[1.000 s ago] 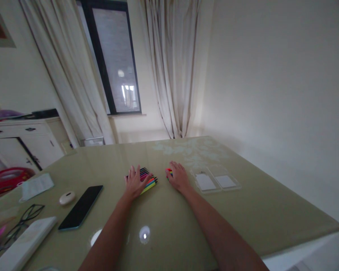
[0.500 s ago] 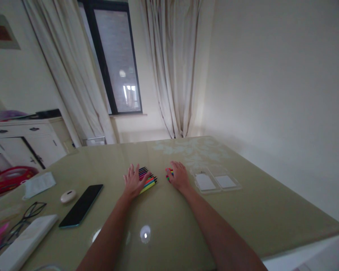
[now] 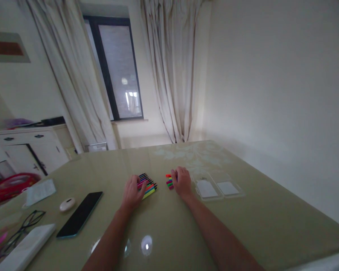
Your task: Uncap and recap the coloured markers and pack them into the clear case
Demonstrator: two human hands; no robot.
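Observation:
A row of colourful markers [image 3: 149, 191] with dark tips lies side by side on the table. My left hand [image 3: 132, 192] is over their left part, fingers bent and thumb laid across, closed on the row. To the right, apart from the markers, is a small group of bright caps [image 3: 169, 182] in orange, green and pink. My right hand [image 3: 182, 182] covers the right side of that group, with its fingers curled down and closed on them; the fingertips are partly hidden. Right beside this hand lies an opened clear plastic case [image 3: 222, 192] with white paper in both halves.
On the left of the glossy table [image 3: 164, 222] lie a black phone [image 3: 80, 214], a round white case [image 3: 67, 204], a face mask [image 3: 41, 192], glasses [image 3: 28, 222] and a long white object [image 3: 29, 246]. A wall [image 3: 279, 94] borders the right side.
My left hand's spread fingers have bent down over the markers. My right hand's fingers have curled in more, and more of the caps show. The view has tipped slightly upward.

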